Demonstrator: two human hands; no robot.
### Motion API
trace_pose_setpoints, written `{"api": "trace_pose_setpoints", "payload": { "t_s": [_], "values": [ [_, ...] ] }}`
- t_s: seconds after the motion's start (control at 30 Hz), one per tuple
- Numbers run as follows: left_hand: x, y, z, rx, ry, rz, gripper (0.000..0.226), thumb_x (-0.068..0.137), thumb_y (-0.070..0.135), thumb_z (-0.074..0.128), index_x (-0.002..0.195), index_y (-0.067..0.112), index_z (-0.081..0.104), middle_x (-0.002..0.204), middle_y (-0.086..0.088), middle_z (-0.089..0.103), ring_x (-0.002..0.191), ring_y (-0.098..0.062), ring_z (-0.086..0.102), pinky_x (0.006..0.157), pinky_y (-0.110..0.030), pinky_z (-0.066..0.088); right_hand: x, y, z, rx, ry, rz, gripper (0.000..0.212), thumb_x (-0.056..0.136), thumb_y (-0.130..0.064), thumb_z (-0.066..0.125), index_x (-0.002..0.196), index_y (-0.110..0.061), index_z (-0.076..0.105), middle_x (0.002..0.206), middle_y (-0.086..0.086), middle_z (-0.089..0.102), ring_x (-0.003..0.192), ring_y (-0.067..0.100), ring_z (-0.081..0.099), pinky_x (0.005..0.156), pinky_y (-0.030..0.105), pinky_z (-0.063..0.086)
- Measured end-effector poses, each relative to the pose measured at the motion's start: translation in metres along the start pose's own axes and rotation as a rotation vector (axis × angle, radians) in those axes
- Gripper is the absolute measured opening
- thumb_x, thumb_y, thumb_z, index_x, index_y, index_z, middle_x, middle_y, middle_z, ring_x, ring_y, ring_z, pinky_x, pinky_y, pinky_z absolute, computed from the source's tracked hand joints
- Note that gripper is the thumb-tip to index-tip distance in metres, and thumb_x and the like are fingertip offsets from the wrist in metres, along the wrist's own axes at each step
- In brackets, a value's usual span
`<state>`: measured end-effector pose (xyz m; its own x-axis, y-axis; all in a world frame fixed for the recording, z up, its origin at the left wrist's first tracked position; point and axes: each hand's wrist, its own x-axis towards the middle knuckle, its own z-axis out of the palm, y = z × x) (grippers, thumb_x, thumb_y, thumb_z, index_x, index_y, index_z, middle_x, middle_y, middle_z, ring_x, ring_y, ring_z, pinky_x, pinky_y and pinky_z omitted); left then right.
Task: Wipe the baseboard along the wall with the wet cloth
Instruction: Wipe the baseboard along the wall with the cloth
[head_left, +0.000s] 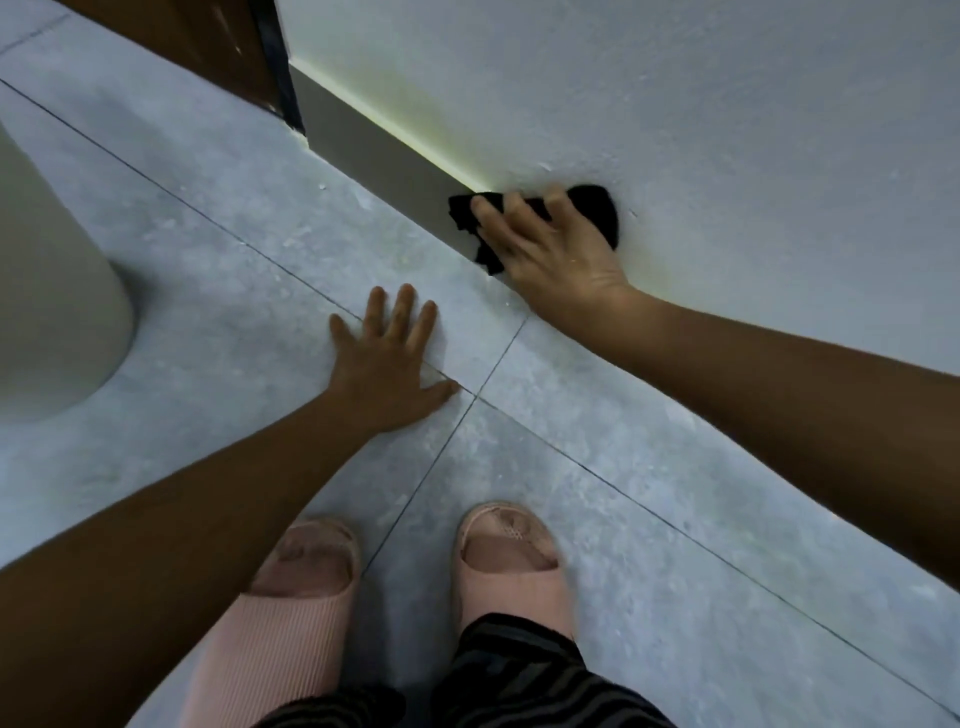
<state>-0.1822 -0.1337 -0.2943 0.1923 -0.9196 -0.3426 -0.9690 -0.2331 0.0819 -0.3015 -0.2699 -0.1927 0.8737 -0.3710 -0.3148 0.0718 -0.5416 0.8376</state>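
Observation:
A grey baseboard runs along the foot of the white wall, from the dark door frame down to the right. My right hand presses a black cloth flat against the baseboard and the lower wall, fingers spread over it. The cloth sticks out to the left and right of the hand. My left hand lies flat on the grey floor tiles, fingers apart, holding nothing, a short way in front of the baseboard.
A brown door with a dark frame stands at the baseboard's far end. A pale rounded object stands on the floor at the left. My feet in pink slippers are at the bottom middle.

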Motion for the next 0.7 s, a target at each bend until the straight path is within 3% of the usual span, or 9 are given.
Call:
{"api": "trace_pose_setpoints", "payload": {
  "t_s": [0.1,0.2,0.27,0.43,0.57,0.7],
  "values": [
    [-0.002,0.001,0.002,-0.001,0.008,-0.011,0.094,0.082,0.075,0.025,0.15,0.02,-0.01,0.16,-0.008,-0.015,0.146,-0.035,-0.012,0.109,-0.065,0.014,0.01,-0.009,0.002,-0.038,0.008,-0.022,0.055,0.098,-0.028,0.04,0.15,-0.015,0.029,0.159,0.006,0.001,0.14,0.024,0.017,0.088,0.05,0.009],
    [-0.002,0.004,0.004,-0.012,0.025,-0.035,0.092,0.083,0.073,0.024,0.15,0.019,-0.009,0.16,-0.009,-0.013,0.146,-0.034,-0.011,0.11,-0.064,0.009,-0.018,-0.02,0.018,-0.02,-0.059,-0.082,0.053,0.098,-0.026,0.038,0.149,-0.014,0.03,0.159,0.011,-0.004,0.141,0.027,0.014,0.103,0.052,0.017],
    [-0.003,0.009,0.005,-0.038,0.048,-0.03,0.087,0.088,0.067,0.024,0.15,0.016,-0.008,0.159,-0.013,-0.014,0.146,-0.032,-0.014,0.111,-0.063,0.002,-0.052,-0.029,0.033,-0.01,-0.119,-0.119,0.052,0.099,-0.022,0.037,0.149,-0.011,0.027,0.158,0.014,-0.01,0.141,0.029,0.011,0.107,0.046,0.023],
    [-0.003,0.043,0.007,-0.084,0.064,0.217,0.067,0.096,0.043,0.025,0.151,0.021,-0.005,0.159,-0.009,-0.017,0.146,-0.028,-0.015,0.113,-0.058,-0.004,-0.114,-0.031,0.055,-0.013,-0.187,-0.069,0.055,0.095,-0.02,0.042,0.149,-0.018,0.033,0.16,0.006,-0.006,0.141,0.025,0.018,0.095,0.048,0.012],
    [-0.004,0.067,0.013,-0.103,-0.041,0.224,0.075,0.092,0.06,0.022,0.15,0.025,-0.01,0.159,-0.005,-0.02,0.145,-0.028,-0.019,0.113,-0.06,-0.005,-0.087,-0.022,0.039,0.015,-0.042,0.068,0.054,0.09,-0.029,0.048,0.144,-0.026,0.043,0.159,-0.002,0.015,0.133,0.026,0.021,0.091,0.046,0.017],
    [-0.005,0.069,0.012,-0.078,-0.073,0.195,0.084,0.088,0.066,0.029,0.15,0.025,-0.013,0.158,-0.004,-0.022,0.145,-0.028,-0.02,0.113,-0.063,-0.003,-0.04,-0.023,0.025,-0.003,-0.01,-0.011,0.054,0.096,-0.022,0.042,0.148,-0.015,0.033,0.16,0.007,0.002,0.14,0.026,0.019,0.091,0.052,0.013]
  ]
}}
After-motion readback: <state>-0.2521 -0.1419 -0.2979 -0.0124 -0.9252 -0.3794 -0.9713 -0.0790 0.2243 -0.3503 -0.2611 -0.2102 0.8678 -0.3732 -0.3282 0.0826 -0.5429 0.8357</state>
